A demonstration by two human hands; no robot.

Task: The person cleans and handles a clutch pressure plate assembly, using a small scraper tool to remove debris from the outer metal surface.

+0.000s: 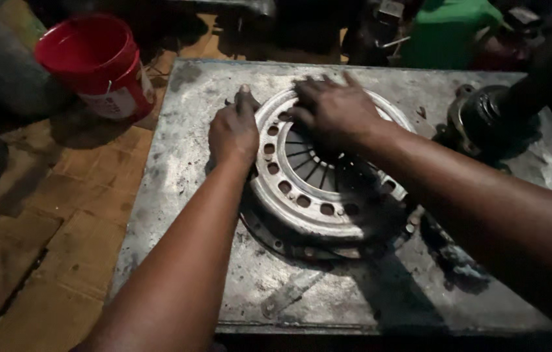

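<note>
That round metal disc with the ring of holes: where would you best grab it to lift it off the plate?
Probably by its outer rim, from two opposite sides. The round metal disc lies flat on the steel plate, wide and domed, with thin spring fingers in the middle that give little hold. The left hand already rests at the left rim; the right hand lies across the top.

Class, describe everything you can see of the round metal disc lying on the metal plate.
The round metal disc looks like grey, worn steel, dusty and scuffed. A ring of oval holes runs around its raised rim, and thin fingers of metal point inward to a dark centre. It lies flat on the metal plate, over a darker ring that shows at its lower edge. The left hand grips its left rim; the right hand presses on its upper part.
</note>
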